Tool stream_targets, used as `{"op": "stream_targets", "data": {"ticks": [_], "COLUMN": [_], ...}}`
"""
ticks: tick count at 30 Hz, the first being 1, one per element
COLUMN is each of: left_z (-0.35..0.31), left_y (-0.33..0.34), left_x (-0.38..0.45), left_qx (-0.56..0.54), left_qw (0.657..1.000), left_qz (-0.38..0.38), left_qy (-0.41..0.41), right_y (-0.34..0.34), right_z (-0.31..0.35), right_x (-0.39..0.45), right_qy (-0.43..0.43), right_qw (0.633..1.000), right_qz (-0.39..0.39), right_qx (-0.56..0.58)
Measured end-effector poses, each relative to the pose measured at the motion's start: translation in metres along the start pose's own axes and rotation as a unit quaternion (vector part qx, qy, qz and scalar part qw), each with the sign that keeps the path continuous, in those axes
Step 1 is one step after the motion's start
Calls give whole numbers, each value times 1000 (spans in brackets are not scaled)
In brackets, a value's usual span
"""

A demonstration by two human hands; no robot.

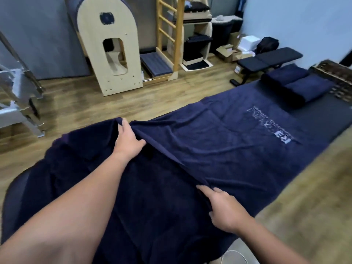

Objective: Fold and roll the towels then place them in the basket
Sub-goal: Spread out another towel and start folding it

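Wooden flooring (pixel 118 103) runs under a long dark padded bench (pixel 316 121), and on it we see a large navy towel (pixel 219 141) spread flat, its printed pale logo (pixel 272 126) facing up toward the far end. Along the near part of this towel a raised fold edge runs between our two hands. Our left hand (pixel 129 138) grips that edge at its far-left end, the fingers (pixel 124 123) wrapped over the cloth and the thumb pressed against the ridge. Our right hand (pixel 222 208) pinches the same edge nearer to us, its fingers curled onto the fabric with the thumb on top. The nearer half of the towel lies rumpled under our forearms and hangs over the bench's near end. Beyond the logo, two folded navy towels (pixel 297 86) lie side by side on the bench, touching each other, just beside a dark woven basket (pixel 335 77) at the far right corner; we cannot tell what the basket holds. Farther out, a black workout bench (pixel 270 58) stands on the floor near the pale blue wall. A pale wooden arched barrel unit (pixel 110 44) and a wooden ladder frame (pixel 169 25) stand against the grey back wall, with cardboard boxes (pixel 230 50) to their right, and a metal frame (pixel 19 96) shows blurred at the left edge.
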State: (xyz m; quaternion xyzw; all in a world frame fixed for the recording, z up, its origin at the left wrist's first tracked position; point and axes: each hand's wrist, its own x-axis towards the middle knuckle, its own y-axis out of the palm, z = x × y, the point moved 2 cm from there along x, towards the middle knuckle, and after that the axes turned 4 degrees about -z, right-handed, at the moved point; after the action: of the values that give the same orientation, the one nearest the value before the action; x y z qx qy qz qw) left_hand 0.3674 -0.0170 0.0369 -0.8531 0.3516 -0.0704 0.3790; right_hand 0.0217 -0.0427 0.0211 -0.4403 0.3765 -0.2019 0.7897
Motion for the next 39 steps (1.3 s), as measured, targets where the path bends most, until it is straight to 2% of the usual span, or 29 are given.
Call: {"op": "stream_targets", "data": {"ticks": [8,24,34,39], "left_z": [-113,-310,-410,-452], "left_y": [111,295,394,459], "left_x": [5,42,89,119], "left_qx": [-35,-15,18,47], "left_qw": [997,997,987,986], "left_qz": [52,28,56,78], "left_qy": [49,72,148,142], "right_y": [-44,-155,-194,-211], "right_z": [-121,-347,-450,-512], "right_x": [-15,27,60,87], "right_qy": [83,169,201,218], "right_qw": [991,972,961,956], "right_qz": [-107,-164,-186,-194], "right_qx": [0,13,38,26]}}
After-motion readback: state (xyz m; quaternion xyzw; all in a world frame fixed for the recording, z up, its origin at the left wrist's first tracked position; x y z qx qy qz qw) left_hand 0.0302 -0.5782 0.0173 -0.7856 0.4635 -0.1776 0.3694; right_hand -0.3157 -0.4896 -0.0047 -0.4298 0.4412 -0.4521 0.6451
